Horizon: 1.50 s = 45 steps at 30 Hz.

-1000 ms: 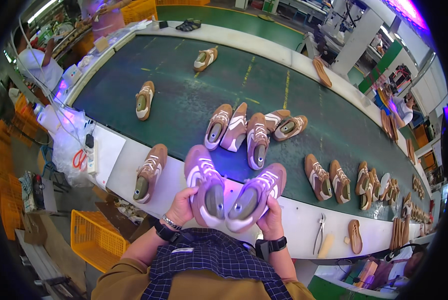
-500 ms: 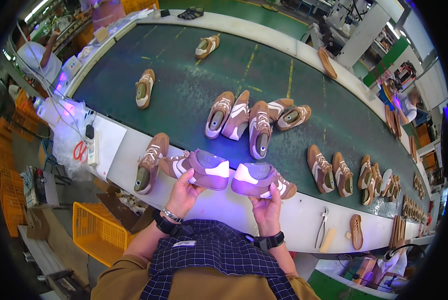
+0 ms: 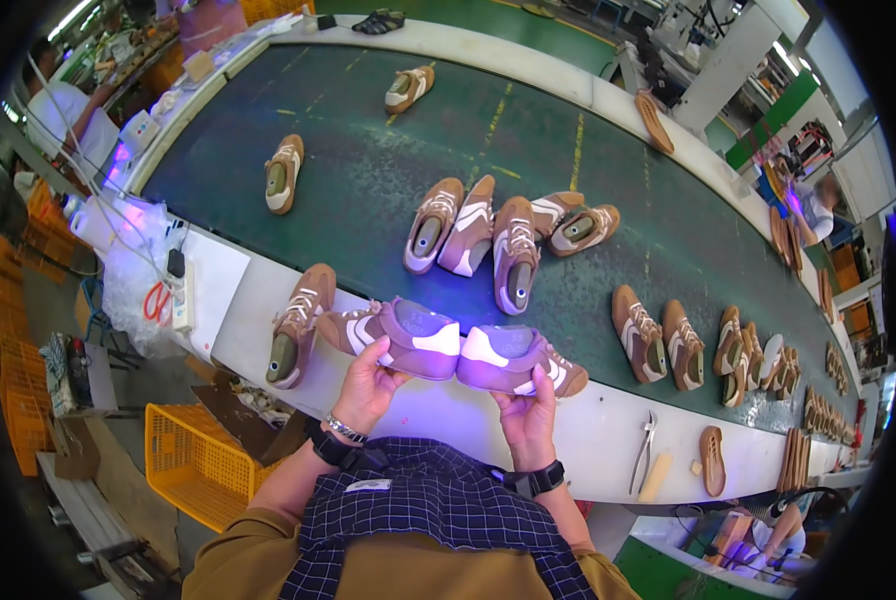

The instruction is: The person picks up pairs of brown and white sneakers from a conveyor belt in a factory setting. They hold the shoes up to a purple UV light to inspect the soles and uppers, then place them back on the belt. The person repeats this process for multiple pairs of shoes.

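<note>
My left hand (image 3: 368, 385) grips a brown sneaker (image 3: 393, 340) with white stripes, its white heel patch turned to the right. In my right hand (image 3: 526, 415) is the matching sneaker (image 3: 518, 365), its white heel patch facing left. The two heels are side by side and nearly touch, just above the white table edge. Grey shoe lasts with markings fill both openings. Another brown sneaker (image 3: 301, 322) stands on the edge left of my left hand. Beyond my hands, a cluster of sneakers (image 3: 516, 250) sits on the green conveyor belt (image 3: 348, 200).
More sneakers (image 3: 638, 335) line the belt at right. Pincers (image 3: 644, 452), a pale yellow block (image 3: 656, 478) and a tan sole (image 3: 712, 460) lie on the white ledge. Left are red-handled scissors (image 3: 158, 300), a power strip (image 3: 184, 298) and a yellow crate (image 3: 193, 470) below. Co-workers sit farther off.
The right-hand sneaker has shifted slightly left, closing the gap to the other heel. Shoes on the belt have drifted slightly left. My left hand has hardly moved.
</note>
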{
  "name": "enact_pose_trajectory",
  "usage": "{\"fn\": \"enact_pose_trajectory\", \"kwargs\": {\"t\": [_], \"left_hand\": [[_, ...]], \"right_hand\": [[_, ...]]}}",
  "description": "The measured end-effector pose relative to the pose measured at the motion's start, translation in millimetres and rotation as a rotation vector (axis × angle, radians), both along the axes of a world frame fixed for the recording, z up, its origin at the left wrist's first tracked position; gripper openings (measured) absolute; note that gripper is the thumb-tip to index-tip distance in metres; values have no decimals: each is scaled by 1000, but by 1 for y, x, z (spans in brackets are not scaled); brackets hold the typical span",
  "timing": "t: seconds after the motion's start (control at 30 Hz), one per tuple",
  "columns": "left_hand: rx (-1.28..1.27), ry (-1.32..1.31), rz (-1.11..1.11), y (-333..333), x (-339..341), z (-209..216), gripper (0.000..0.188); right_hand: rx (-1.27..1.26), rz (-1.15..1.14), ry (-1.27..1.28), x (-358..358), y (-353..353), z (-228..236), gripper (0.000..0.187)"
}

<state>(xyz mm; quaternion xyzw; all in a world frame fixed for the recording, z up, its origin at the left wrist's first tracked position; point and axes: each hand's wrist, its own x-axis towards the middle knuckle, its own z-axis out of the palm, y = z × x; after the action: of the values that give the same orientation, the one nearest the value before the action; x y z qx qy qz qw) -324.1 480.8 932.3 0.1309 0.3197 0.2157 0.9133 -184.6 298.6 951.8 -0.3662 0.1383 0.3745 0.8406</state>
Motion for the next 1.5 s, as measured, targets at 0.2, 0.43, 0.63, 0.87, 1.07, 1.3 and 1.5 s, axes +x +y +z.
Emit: {"fn": "enact_pose_trajectory", "kwargs": {"t": [0.2,0.43,0.63,0.87,1.07,1.3,1.5], "left_hand": [[35,15,-20,3,-1,0,38],[192,95,-44,6,-5,7,40],[198,115,-119,10,-10,7,37],[-13,-14,-21,40,7,-11,36],[228,11,317,201,63,-28,37],[282,290,314,181,53,-62,34],[466,452,-67,129,83,-50,20]], "right_hand": [[16,53,-22,1,-6,-12,38],[-78,116,-140,4,-8,-1,37],[-71,103,-97,4,-5,0,40],[43,255,51,-12,-13,-15,51],[-128,383,78,-9,-24,-2,56],[23,515,-82,66,55,-2,63],[214,478,-389,206,269,11,57]]}}
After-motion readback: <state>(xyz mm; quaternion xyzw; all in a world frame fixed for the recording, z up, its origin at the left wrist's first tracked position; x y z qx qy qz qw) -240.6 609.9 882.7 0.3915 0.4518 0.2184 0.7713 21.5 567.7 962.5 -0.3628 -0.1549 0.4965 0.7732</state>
